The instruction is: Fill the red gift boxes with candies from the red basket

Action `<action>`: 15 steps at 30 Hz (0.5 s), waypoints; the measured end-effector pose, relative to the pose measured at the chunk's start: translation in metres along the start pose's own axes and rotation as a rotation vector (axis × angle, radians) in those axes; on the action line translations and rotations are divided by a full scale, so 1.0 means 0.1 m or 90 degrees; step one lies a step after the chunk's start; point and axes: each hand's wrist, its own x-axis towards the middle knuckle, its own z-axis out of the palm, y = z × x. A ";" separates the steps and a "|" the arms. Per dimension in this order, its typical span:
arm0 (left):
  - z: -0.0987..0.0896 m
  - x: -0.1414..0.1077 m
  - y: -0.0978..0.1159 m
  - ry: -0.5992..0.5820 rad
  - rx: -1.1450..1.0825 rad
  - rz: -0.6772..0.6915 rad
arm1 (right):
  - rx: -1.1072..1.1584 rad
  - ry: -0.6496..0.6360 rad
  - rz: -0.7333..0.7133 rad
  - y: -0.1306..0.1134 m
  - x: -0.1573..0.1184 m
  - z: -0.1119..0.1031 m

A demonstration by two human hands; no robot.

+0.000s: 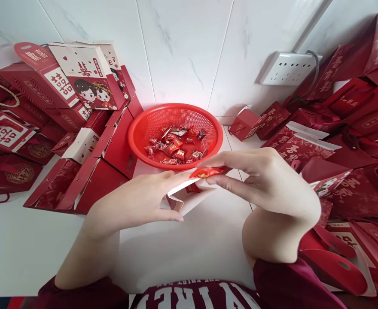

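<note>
My left hand (144, 198) grips a small open paper box (193, 201) by its left side, thumb below and fingers above. White inner flaps show on it, and something red sits inside. Pinched between the fingers and thumb of my right hand (256, 180) is a red wrapped candy (207, 172), held over the box's opening. Just beyond both hands stands a red plastic basket (134, 139) with several wrapped candies (176, 146) lying in its bottom.
Red and white gift boxes (92, 77) are stacked at the left against the tiled wall. More red boxes and bags (353, 189) crowd the right side. A small red box (245, 123) stands right of the basket. A power strip (288, 68) is on the wall, with a grey cable.
</note>
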 end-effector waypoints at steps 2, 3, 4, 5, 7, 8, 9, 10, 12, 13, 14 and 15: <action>0.00 -0.01 -0.01 0.008 0.010 -0.024 | 0.013 -0.035 0.001 0.01 0.02 0.02; 0.00 -0.01 -0.02 0.012 0.009 -0.031 | 0.011 -0.053 0.006 0.01 0.03 0.03; -0.01 -0.01 -0.03 0.012 0.005 -0.034 | 0.007 -0.070 0.010 0.02 0.04 0.06; -0.01 -0.01 -0.03 0.010 -0.004 -0.034 | 0.005 -0.086 0.014 0.02 0.06 0.09; -0.02 -0.01 -0.04 0.006 -0.017 -0.028 | 0.003 -0.116 0.032 0.04 0.10 0.16; -0.02 -0.02 -0.05 0.006 -0.017 -0.024 | 0.003 -0.125 0.039 0.04 0.11 0.20; -0.03 -0.03 -0.07 0.007 -0.012 -0.019 | 0.006 -0.132 0.044 0.04 0.12 0.23; -0.04 -0.04 -0.08 0.010 -0.002 -0.012 | 0.007 -0.134 0.045 0.05 0.13 0.24; -0.07 -0.08 -0.11 0.007 0.034 -0.004 | 0.007 -0.129 0.035 0.05 0.12 0.24; -0.09 -0.10 -0.12 -0.002 0.054 -0.007 | 0.006 -0.122 0.028 0.05 0.11 0.22; -0.11 -0.11 -0.13 -0.013 0.072 -0.017 | 0.000 -0.109 0.030 0.05 0.10 0.20; -0.13 -0.12 -0.13 -0.022 0.084 -0.032 | -0.009 -0.092 0.035 0.06 0.09 0.16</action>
